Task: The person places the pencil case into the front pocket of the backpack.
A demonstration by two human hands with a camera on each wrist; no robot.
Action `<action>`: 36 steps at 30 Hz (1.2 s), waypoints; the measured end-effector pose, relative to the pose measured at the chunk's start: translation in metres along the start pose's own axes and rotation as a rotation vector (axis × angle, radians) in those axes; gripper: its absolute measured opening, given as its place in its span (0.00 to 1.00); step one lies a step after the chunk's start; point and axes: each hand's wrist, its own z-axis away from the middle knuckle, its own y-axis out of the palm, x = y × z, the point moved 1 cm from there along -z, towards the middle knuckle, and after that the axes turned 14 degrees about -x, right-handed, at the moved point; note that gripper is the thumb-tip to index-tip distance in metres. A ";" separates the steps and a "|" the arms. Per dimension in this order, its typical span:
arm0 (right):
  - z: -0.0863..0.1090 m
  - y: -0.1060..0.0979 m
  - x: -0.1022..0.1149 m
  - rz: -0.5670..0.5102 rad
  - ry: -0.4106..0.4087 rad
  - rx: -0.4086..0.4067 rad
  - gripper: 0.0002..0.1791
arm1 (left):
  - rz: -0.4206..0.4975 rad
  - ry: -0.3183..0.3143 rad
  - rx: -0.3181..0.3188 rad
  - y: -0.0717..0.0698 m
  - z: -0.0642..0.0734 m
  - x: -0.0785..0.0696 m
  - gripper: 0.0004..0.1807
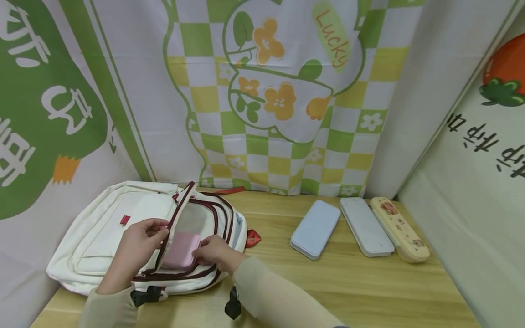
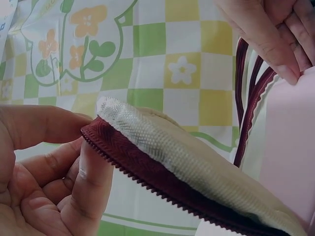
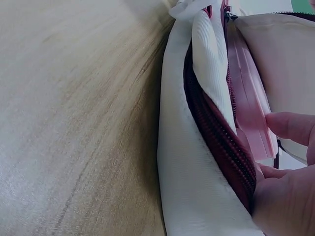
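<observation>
A white backpack with dark red zips lies on the left of the table, its front pocket unzipped. My left hand pinches the zipped edge of the pocket flap between thumb and finger, holding it raised. Inside the opening sits a pink case, partly hidden by the flap. My right hand reaches in from the right and holds the pink case by its near right edge. In the right wrist view, the thumb lies on the case's edge and the other fingers go down behind the bag's fabric.
On the wooden table, a light blue case, a pale grey case and a cream case with bear pictures lie to the right. A red strap end sticks out beside the bag. Patterned curtains hang behind.
</observation>
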 end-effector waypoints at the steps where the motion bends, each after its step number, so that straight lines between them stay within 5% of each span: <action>1: 0.000 0.000 0.000 -0.001 -0.003 -0.001 0.06 | 0.002 -0.002 0.000 0.000 0.000 0.000 0.14; 12: 0.003 -0.016 -0.004 -0.072 0.002 0.046 0.17 | 0.033 -0.048 0.023 0.008 0.002 0.004 0.15; 19: 0.006 -0.035 0.002 -0.164 -0.002 0.104 0.18 | 0.004 -0.024 0.019 0.008 0.001 0.004 0.15; 25: 0.007 -0.057 -0.002 -0.198 -0.001 0.148 0.18 | -0.008 -0.020 0.031 0.011 0.001 0.001 0.15; 36: -0.001 -0.114 -0.003 -0.195 -0.031 0.102 0.23 | -0.002 -0.028 0.050 0.017 0.003 0.001 0.15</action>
